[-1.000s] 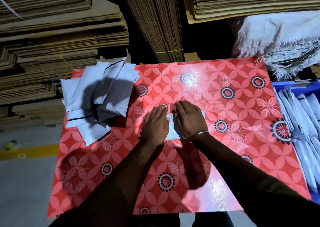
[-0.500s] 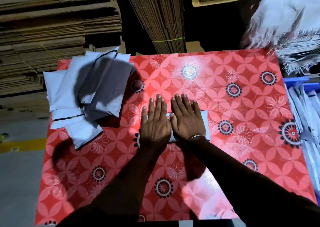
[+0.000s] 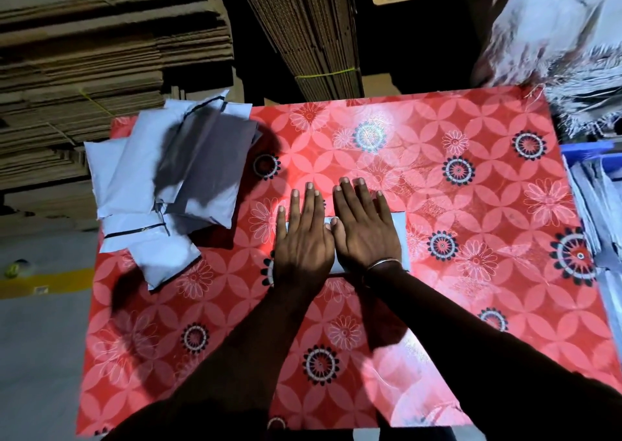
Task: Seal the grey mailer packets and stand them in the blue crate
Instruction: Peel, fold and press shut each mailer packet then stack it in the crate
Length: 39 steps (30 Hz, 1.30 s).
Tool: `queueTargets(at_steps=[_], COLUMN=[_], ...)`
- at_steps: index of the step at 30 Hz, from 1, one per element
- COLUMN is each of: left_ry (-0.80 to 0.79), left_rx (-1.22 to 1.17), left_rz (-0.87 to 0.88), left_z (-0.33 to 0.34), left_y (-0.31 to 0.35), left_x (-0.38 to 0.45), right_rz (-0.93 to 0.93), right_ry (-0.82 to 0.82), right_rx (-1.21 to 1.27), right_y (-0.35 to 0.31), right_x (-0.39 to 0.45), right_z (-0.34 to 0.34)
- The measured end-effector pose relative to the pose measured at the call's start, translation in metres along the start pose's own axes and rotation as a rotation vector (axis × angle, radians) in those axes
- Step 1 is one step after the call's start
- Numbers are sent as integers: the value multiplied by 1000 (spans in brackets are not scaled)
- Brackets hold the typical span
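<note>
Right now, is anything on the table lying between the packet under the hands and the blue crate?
Nothing visible: the grey mailer packet, pressed flat under the left hand and right hand, has only bare red floral tablecloth between it and the blue plastic crate.

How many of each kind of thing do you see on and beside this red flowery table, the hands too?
Hands: 2, left hand and right hand, both flat on one packet
Grey packet under the hands: 1
Heap of grey packets: 1, too overlapped to count singly
Blue crate: 1
Bangle: 1
Total: 6
</note>
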<state>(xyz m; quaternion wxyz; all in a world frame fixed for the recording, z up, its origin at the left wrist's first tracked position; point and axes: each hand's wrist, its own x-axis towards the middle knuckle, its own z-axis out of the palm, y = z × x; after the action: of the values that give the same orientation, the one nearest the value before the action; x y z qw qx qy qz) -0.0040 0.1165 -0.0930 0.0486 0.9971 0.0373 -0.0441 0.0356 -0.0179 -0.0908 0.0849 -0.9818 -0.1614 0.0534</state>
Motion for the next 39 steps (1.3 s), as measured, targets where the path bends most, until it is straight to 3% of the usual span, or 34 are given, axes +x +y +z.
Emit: queueTargets(at_steps=[10,16,22,28,32,36,39], left_ry=[8,-22,-98,-188,-267,-156,49], left_rx=[-52,-130,-135,-346,-296,-272,-337], left_rz=[18,3,39,133,201,226,297], left_z=[2,4,1,-12,-28,-54,-80], left_y=[-8,-27,-22,-17,-15,1,22], left_x=[0,-10,-51,-98,-102,-91,-75], right_rz=[-50,-5,3,-18,45,49,29], right_ry=[-7,-145,-211,-120,-95,1,177], right_rx=[53,174,98,97,61,62,104], right_y=[18,55,65,59,59,67,74], right_x=[-14,-38,-73,-122,-141,-142,-136], right_z=[-5,-18,-19,-32,-50,-71,-96])
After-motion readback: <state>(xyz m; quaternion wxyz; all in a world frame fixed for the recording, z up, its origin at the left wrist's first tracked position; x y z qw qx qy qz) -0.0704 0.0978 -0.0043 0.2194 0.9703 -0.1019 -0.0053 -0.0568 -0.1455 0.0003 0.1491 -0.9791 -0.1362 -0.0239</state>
